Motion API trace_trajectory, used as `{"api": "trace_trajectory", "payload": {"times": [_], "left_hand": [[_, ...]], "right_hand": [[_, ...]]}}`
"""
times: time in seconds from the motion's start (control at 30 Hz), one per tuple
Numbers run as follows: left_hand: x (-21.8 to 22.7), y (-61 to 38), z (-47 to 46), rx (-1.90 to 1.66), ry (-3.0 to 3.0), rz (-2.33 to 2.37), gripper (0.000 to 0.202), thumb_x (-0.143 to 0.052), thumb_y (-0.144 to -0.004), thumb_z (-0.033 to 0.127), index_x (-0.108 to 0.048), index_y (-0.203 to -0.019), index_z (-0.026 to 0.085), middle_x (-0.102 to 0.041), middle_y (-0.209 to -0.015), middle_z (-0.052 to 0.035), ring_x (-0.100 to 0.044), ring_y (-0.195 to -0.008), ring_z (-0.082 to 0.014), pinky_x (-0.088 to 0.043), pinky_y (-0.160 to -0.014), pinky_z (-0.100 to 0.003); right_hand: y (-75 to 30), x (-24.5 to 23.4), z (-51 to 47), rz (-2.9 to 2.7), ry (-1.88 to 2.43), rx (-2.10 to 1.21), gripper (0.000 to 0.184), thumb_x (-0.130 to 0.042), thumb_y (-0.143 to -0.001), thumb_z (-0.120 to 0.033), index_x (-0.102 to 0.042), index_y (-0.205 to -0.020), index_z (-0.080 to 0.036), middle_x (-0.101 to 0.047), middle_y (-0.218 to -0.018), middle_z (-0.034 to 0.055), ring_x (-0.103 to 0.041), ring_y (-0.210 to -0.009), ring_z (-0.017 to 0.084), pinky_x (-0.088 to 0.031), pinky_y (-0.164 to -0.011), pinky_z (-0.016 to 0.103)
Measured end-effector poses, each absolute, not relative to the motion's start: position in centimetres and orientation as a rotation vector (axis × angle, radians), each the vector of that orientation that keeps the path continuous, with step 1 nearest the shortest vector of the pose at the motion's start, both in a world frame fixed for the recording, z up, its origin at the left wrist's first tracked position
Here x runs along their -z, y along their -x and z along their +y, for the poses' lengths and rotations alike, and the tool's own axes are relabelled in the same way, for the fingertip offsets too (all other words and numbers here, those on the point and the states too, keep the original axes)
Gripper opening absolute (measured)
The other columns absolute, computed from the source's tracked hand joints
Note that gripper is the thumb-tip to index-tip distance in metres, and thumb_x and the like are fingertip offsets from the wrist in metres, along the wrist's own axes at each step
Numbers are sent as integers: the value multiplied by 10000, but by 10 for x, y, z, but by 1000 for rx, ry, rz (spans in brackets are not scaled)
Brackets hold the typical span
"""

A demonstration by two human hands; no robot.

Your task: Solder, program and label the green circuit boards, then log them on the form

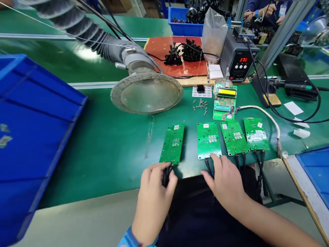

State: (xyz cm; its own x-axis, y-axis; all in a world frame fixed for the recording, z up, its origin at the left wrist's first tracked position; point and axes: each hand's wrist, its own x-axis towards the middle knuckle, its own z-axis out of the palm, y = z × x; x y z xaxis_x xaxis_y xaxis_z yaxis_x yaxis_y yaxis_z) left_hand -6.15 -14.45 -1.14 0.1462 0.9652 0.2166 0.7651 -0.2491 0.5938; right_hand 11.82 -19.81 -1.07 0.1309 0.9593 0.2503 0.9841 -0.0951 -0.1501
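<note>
Four lined-up green boards [207, 141]; left hand [154, 193] clamped on cables [166, 175], right hand [227, 181] apparently spread

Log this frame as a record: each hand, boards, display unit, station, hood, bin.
left_hand: the left hand holds black cables at the lower end of the leftmost board
right_hand: the right hand is at the lower edge of the second board; grip on its cable unclear
boards: four green in a row, leftmost set apart by a gap
display_unit: circuit board with lit yellow screen, behind the row
station: gray box, red digits lit
hood: round hood on corrugated duct
bin: blue bin, far left
</note>
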Motion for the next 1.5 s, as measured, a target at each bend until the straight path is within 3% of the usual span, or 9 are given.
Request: {"api": "trace_trajectory", "payload": {"times": [0.27,0.53,0.67,0.87,1.0,1.13,1.27,1.37,1.5], "left_hand": [[6,71,-158,-1103,-547,1443,439,-778,-614,427,-510,-898,225,-702,-902,5,-683,-917,-205,-516,-919,-354],[8,61,-194,-781,-517,1088,406,-683,-769,429,-585,-1101,216,-643,-1181,-32,-540,-1183,-186,-406,-1053,-280],[7,63,-194,-726,-448,1114,460,-725,-695,489,-648,-1033,187,-680,-1091,-54,-593,-1107,-230,-498,-959,-310],[24,52,-191,-613,-329,1148,409,-781,-612,498,-670,-776,141,-711,-839,-67,-669,-947,-264,-570,-815,-343],[33,51,-194,-596,-381,1113,406,-735,-668,512,-669,-834,148,-707,-879,-77,-659,-986,-270,-553,-859,-378],[33,60,-195,-538,-566,1073,387,-676,-745,479,-676,-900,125,-703,-954,-124,-653,-998,-284,-546,-863,-404],[32,73,-195,-503,-874,1131,293,-578,-831,429,-672,-863,154,-706,-824,-94,-696,-761,-214,-577,-691,-339],[31,85,-194,-534,-1202,1213,229,-604,-815,380,-661,-702,190,-618,-633,-29,-591,-548,-132,-522,-575,-267],[32,102,-183,-630,-1556,1221,107,-694,-736,325,-671,-700,226,-611,-695,-35,-586,-699,-173,-509,-720,-334]], "right_hand": [[-130,18,-201,-1761,1992,-27,158,-438,-870,-211,-586,-890,-158,-631,-722,62,-633,-657,197,-514,-600,312],[-156,3,-194,-1056,1625,-1100,245,-552,-854,-387,-572,-988,-184,-686,-804,41,-666,-694,154,-566,-706,319],[-159,8,-183,-790,1610,-1462,424,-636,-772,-483,-584,-1020,-143,-672,-761,43,-647,-584,154,-573,-634,337],[-158,0,-180,-1423,1933,-726,397,-541,-838,-464,-651,-1070,-161,-647,-1031,113,-666,-798,208,-575,-711,361],[-175,-9,-194,-1900,1927,-80,328,-499,-888,-396,-649,-1068,-167,-655,-999,112,-603,-987,256,-482,-907,441],[-204,0,-211,-1964,2177,362,468,-506,-861,-486,-606,-1144,-126,-603,-1083,201,-570,-1015,366,-469,-833,533],[-218,17,-216,-1993,2274,376,636,-499,-833,-561,-516,-1247,-78,-552,-1171,262,-551,-1058,414,-485,-792,525],[-218,22,-217,-2013,2258,335,571,-486,-844,-528,-534,-1217,-97,-563,-1194,243,-557,-1073,401,-482,-820,515],[-213,14,-224,-1975,2250,252,442,-442,-858,-392,-572,-1158,-95,-625,-1138,204,-625,-984,342,-506,-794,444]]}}
